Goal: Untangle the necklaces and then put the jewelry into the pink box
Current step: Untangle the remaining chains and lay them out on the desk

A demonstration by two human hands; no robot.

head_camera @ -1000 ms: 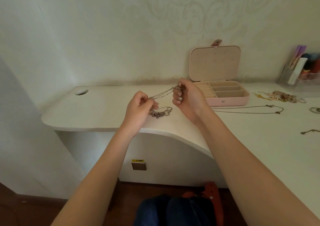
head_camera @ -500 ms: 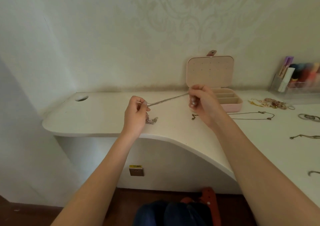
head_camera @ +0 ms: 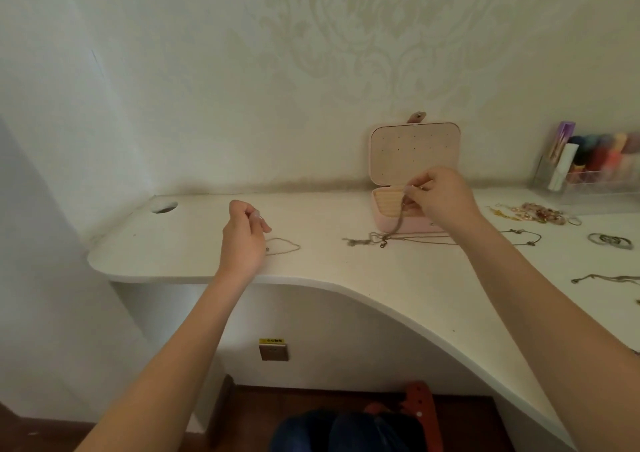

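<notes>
Silver chain (head_camera: 398,221) pinched in right hand (head_camera: 441,197); left hand (head_camera: 242,237) curled, seemingly empty

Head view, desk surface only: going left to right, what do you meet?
Cable hole → left hand → small chain loop → pink box → beaded jewelry pile → metal rings.
</notes>
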